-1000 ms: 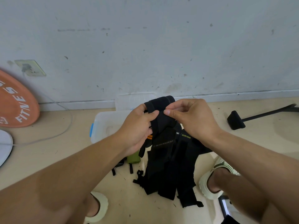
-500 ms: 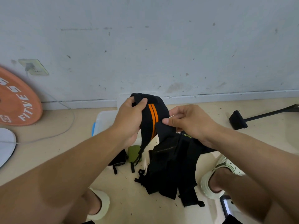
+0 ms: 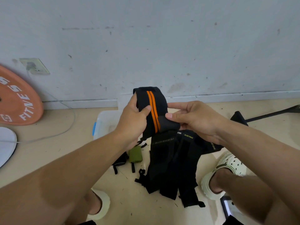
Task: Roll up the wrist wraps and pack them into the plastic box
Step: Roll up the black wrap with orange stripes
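While I hold the black wrist wrap with two orange stripes [image 3: 151,109] up in front of me, my left hand [image 3: 132,120] curls around its side, thumb on top. My right hand [image 3: 197,120] pinches its folded lower end. The clear plastic box [image 3: 105,120] sits on the floor just behind.

Loose wraps [image 3: 173,168] before plastic box [image 3: 105,120]

Black wrap w/ orange stripes, pale floor, grey wall

Held wrist wrap [image 3: 150,111]: black w/ 2 orange stripes down the middle. Pile of wraps [image 3: 175,163]: black, yellow-green lettering. Rolled wrap [image 3: 135,154]: olive green. Plastic box [image 3: 105,125]: clear-white, blue latch. Weight plate [image 3: 17,101]: orange, white letters. Clogs [image 3: 227,166]: pale cream. Floor [image 3: 48,153] beige; wall [image 3: 162,46] grey-white, speckled.
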Tool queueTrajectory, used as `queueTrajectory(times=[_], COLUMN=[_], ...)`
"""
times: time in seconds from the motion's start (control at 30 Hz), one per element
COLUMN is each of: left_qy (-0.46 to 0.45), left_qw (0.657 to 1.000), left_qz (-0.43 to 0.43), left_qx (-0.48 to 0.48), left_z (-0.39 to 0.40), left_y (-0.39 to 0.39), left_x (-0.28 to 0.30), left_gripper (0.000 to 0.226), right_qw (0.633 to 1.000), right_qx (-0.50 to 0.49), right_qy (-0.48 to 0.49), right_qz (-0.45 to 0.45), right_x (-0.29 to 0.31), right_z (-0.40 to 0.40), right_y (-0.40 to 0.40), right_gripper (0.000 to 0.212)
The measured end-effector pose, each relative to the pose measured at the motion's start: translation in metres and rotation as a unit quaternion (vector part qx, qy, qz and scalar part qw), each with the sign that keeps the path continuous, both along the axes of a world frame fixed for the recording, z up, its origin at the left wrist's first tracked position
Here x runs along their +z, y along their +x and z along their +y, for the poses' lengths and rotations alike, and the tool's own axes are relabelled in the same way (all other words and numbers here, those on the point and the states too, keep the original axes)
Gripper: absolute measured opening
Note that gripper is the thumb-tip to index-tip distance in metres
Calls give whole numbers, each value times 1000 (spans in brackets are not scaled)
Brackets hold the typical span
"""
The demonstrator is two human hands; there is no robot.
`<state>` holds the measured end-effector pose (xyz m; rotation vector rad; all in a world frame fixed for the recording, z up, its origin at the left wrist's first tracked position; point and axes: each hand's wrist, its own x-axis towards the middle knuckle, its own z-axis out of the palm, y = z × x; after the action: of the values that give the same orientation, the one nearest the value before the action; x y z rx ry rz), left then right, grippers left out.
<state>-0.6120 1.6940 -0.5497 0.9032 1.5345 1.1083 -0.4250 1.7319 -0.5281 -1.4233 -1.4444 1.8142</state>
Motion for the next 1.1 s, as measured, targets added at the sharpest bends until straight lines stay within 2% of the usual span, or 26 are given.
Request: queueTrajectory(times=[0.17, 0.27, 0.37, 0.4, 0.47, 0.53, 0.63, 0.87, 1.1], left_qy=[-20, -67, -95, -101, -106, -92, -73, -45, -35], left_qw=[998, 994, 990, 988, 987, 991, 993, 996, 993], left_qz=[-23, -70, -103, -109, -114, -100, -89, -66, -110], left_qx=[59, 45, -18, -27, -28, -3, 17, -35, -37], left_z=[5, 7, 2, 1, 0, 2, 5, 1, -4], left_y=[-1, -4, 1, 2, 2, 0, -3, 0, 5], left_x=[3, 2, 7, 5, 6, 8, 10, 9, 11], left_gripper=[49, 57, 30, 35, 60, 71, 72, 76, 78], right_qw=[991, 997, 999, 999, 999, 999, 997, 994, 988], right_qx=[115, 65, 26, 21, 9, -7, -33, -50, -87], right_qy=[-50, -17, 9, 13, 19, 28, 60, 93, 115], right_qz=[-46, -38, -37, -38, -32, -25, -25, -38, -60], right_x=[0, -5, -5, -4, -3, -3, -2, -3, -4], right_z=[-7, -11, -9, -8, -7, -6, -8, -15, -18], right_y=[5, 1, 1, 1, 1, 0, -1, -6, -8], right_gripper=[42, 25, 17, 17, 22, 33, 43, 40, 36])
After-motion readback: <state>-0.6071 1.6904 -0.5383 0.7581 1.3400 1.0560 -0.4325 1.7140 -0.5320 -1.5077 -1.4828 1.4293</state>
